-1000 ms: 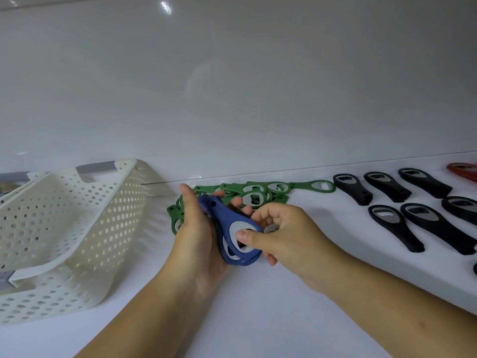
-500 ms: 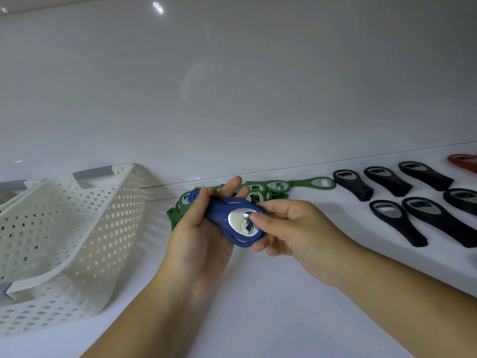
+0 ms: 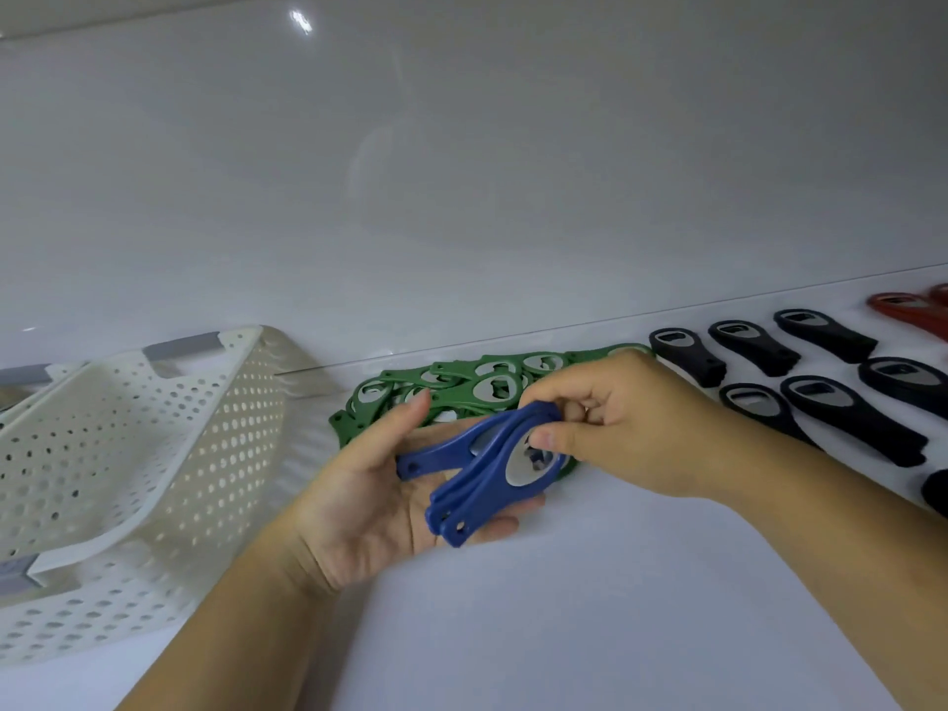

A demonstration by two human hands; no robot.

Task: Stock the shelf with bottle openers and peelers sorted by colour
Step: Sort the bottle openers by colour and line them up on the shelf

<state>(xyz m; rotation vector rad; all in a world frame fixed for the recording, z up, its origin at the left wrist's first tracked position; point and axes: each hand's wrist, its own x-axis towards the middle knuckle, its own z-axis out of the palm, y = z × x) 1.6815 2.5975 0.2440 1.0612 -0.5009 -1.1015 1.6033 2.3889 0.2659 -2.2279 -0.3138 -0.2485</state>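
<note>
A small stack of blue bottle openers [image 3: 474, 487] fans out between my hands above the white shelf [image 3: 564, 618]. My right hand [image 3: 636, 428] pinches their round metal-lined heads with thumb and fingers. The handles lie across the upturned palm of my left hand [image 3: 359, 505], whose thumb and fingers are stretched out. Just behind my hands a pile of green bottle openers [image 3: 461, 382] lies on the shelf against the back wall. To the right, several black bottle openers [image 3: 851, 418] lie in rows.
A white perforated basket [image 3: 128, 454] with grey handles lies tipped on the shelf at the left. Red bottle openers [image 3: 903, 307] show at the far right edge. The glossy white back wall rises right behind the piles.
The blue openers have swung round, handles now pointing toward me and splayed apart. My left hand has opened from a grip to a flat palm under them. My right hand moved to their heads.
</note>
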